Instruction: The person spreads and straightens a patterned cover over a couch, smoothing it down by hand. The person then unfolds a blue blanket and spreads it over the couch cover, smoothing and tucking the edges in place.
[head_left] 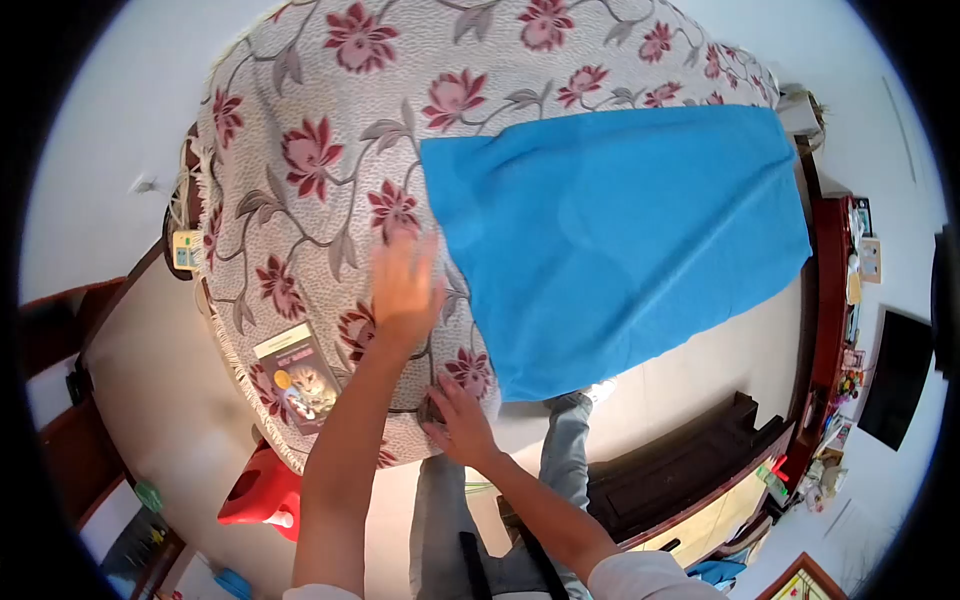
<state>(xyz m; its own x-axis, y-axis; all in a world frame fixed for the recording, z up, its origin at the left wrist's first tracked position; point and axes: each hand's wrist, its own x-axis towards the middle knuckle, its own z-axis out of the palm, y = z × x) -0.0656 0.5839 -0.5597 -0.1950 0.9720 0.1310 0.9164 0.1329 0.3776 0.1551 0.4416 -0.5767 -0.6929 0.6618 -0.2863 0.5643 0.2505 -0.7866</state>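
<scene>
A white cover with a red-flower print [330, 95] is spread out before me, with a fringe along its left edge. My left hand [407, 290] is over the cover, left of the blue cloth [620, 240]; motion blurs its fingers, but they look stretched out and hold nothing visible. Close to the cover's near edge, my right hand [462, 425] has its fingers curled at a small dark patch or object, too hidden to name. The blue cloth lies mostly flat with a few creases, its right part reaching past the cover. A book with a cat picture [300, 380] lies left of my left forearm.
Below the cover's near left edge is a red plastic object [265, 495], perhaps a stool. Dark wooden furniture [680, 455] stands low on the right. Along the right wall are a red-brown cabinet [832, 280] bearing small items and a black screen [896, 380].
</scene>
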